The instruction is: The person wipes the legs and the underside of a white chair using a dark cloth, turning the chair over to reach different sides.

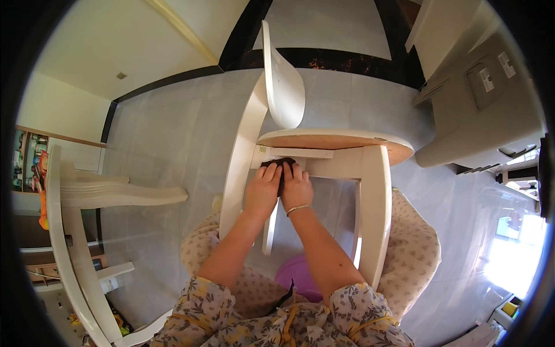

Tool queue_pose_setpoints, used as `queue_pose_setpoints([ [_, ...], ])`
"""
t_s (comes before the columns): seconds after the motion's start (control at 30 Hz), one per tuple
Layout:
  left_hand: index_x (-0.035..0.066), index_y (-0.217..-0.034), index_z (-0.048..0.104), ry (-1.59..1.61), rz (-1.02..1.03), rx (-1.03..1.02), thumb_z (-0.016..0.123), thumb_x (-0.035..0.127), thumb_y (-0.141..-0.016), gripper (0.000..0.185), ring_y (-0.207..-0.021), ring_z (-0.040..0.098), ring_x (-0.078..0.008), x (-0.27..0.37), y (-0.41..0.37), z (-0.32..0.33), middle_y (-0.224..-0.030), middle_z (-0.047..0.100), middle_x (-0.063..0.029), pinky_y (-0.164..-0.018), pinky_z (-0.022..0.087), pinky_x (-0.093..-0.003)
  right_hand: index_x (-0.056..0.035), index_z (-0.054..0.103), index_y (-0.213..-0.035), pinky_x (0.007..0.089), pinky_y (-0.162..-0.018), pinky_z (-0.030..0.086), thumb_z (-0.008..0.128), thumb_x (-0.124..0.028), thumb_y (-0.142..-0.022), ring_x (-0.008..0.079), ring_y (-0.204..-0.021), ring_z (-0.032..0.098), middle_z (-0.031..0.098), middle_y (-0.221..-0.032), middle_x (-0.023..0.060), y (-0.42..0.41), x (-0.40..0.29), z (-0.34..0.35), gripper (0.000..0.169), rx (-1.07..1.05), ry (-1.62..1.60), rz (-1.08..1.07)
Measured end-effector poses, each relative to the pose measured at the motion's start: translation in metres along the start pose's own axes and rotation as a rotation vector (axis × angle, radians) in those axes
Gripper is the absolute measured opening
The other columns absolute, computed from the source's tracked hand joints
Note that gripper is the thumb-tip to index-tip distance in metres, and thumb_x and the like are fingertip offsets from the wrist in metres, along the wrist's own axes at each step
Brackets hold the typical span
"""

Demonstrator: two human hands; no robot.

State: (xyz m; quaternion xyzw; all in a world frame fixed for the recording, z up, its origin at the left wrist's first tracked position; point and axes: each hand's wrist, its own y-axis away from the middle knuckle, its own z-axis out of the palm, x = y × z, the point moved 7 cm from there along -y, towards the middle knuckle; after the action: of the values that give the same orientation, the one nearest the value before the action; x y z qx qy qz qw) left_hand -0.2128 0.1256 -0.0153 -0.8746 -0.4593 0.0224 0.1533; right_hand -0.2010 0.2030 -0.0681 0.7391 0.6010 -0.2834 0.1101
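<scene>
A white wooden chair [376, 195] lies on its side before me, its curved backrest [286, 89] pointing away and the bare underside of its seat [329, 139] showing. My left hand [263, 191] and my right hand [297, 184] are side by side at the rail under the seat, near the joint with the back leg. Both hold a dark cloth [281, 162], bunched between them and pressed against the white wood. The fingers are bent over the cloth, and part of it is hidden under them.
A purple basin [299, 275] is on the grey tiled floor below my forearms. At the left stands a white table [60, 243] with curved legs. A large grey plastic bin [464, 104] is at the upper right. A pale wall [130, 43] with black skirting runs along the upper left.
</scene>
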Motion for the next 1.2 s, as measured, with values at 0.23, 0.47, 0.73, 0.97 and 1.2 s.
queue_pose_setpoints([
  [0.23,0.001,-0.107,0.063,-0.015,0.047,-0.099,0.058,0.009,-0.072,0.036,-0.098,0.051,-0.0219,0.013,-0.011,0.020,-0.118,0.057,-0.0076,-0.080,0.045,-0.0342,-0.0096,0.057,-0.109,0.0338,-0.054,0.054,0.053,-0.015,-0.082,0.0236,-0.088,0.058,0.053,-0.102,0.0042,-0.008,0.010,0.000,0.028,-0.139,0.198,0.054],
  [0.47,0.005,-0.107,0.064,-0.001,0.105,-0.082,0.059,0.011,-0.071,0.037,-0.091,0.051,-0.0204,0.027,-0.012,0.039,-0.117,0.058,-0.0035,-0.078,0.045,-0.0332,-0.0105,0.056,-0.115,0.0359,-0.062,0.055,0.056,-0.015,-0.082,0.0232,-0.097,0.060,0.054,-0.106,0.0064,-0.002,0.035,0.003,0.034,-0.186,0.146,0.169],
  [0.73,0.006,-0.095,0.066,-0.191,0.169,-0.187,0.058,0.011,-0.070,0.027,-0.090,0.052,-0.0193,-0.003,-0.020,0.008,-0.107,0.060,-0.0006,-0.073,0.048,-0.0319,-0.0066,0.060,-0.112,0.0387,-0.073,0.052,0.060,-0.016,-0.077,0.0304,-0.093,0.060,0.056,-0.108,0.0106,-0.011,0.005,0.004,0.037,-0.153,-0.249,0.130],
  [0.97,0.004,-0.101,0.065,-0.250,0.179,-0.178,0.058,0.009,-0.070,0.032,-0.091,0.053,-0.0188,-0.021,-0.014,-0.017,-0.113,0.061,-0.0020,-0.074,0.049,-0.0304,-0.0095,0.051,-0.125,0.0359,-0.066,0.054,0.059,-0.009,-0.075,0.0258,-0.092,0.059,0.051,-0.107,0.0085,-0.011,-0.033,0.008,0.051,-0.193,-0.133,0.061],
  [1.2,-0.001,-0.111,0.060,-0.253,0.183,-0.265,0.056,0.009,-0.072,0.040,-0.094,0.054,-0.0252,0.003,-0.017,0.027,-0.120,0.057,-0.0170,-0.082,0.049,-0.0318,-0.0156,0.053,-0.123,0.0357,-0.054,0.053,0.052,-0.021,-0.084,0.0226,-0.087,0.059,0.052,-0.101,0.0039,-0.007,0.002,0.006,0.040,-0.190,0.103,0.115],
])
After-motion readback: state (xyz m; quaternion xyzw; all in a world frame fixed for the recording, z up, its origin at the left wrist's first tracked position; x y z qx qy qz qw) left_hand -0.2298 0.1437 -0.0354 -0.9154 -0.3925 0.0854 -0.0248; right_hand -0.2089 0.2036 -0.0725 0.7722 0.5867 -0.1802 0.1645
